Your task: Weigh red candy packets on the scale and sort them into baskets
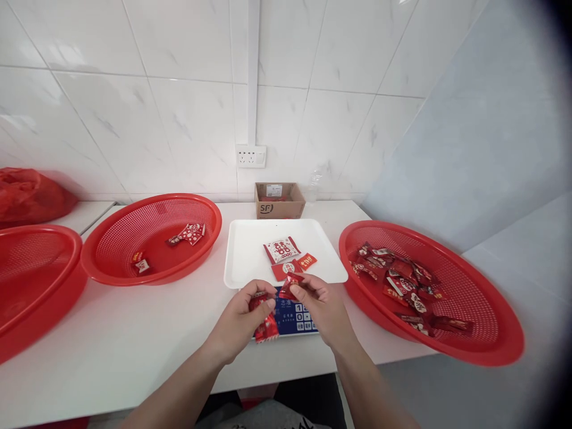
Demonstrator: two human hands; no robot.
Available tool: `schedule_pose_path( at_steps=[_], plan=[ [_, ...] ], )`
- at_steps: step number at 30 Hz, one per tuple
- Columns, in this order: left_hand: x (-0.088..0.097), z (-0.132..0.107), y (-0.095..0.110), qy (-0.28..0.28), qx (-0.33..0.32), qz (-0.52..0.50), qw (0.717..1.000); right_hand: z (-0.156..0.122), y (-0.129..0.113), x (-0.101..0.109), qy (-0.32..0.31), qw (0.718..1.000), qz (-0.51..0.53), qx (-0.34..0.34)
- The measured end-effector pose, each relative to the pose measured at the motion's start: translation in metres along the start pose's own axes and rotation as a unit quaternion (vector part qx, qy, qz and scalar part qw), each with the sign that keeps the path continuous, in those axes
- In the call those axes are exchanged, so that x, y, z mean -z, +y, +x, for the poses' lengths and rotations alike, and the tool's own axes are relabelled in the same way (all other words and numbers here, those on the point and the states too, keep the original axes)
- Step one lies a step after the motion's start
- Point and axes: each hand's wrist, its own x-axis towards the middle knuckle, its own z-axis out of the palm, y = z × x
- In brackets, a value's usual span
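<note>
Gripping a glossy red serrated packet [267, 329], left fingers [263, 312] curled round it, right fingers [302, 294] pinching a small packet [286, 287]

Grey top [269, 413], black trousers [310, 400]

Glossy red packet [267, 328], serrated end downward, partly covered by the left hand [236, 322], second red packet [289, 286], tilted, pinched in right hand [325, 307], both above the worktop [156, 339], inward of its near edge

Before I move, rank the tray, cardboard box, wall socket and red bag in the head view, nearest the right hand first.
From the right hand:
1. Tray, just ahead.
2. Cardboard box, behind the tray.
3. Wall socket, above the box.
4. Red bag, far left.
</note>
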Motion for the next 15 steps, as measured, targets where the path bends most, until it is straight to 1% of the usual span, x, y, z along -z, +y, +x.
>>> schedule_pose_path(
  at_steps=[3, 6, 9, 12, 15],
  plan=[
    [-0.003, 0.001, -0.002, 0.0, -0.039, 0.052, 0.998, -0.006, -0.006, -0.006, -0.045, 0.999, -0.012, 0.004],
    [-0.005, 0.0, -0.003, 0.008, -0.051, 0.06, 0.997, -0.011, -0.009, -0.01, -0.073, 0.997, -0.037, 0.018],
    [-0.006, -0.001, -0.002, 0.004, -0.049, 0.057, 0.997, -0.013, -0.007, -0.012, -0.083, 0.995, -0.045, 0.035],
    [-0.007, -0.004, 0.001, -0.026, -0.051, 0.044, 0.997, -0.013, -0.002, -0.014, -0.079, 0.995, -0.059, 0.033],
    [-0.007, -0.006, 0.004, -0.054, -0.042, 0.024, 0.997, -0.011, 0.0, -0.014, -0.078, 0.992, -0.096, 0.024]
  ],
)
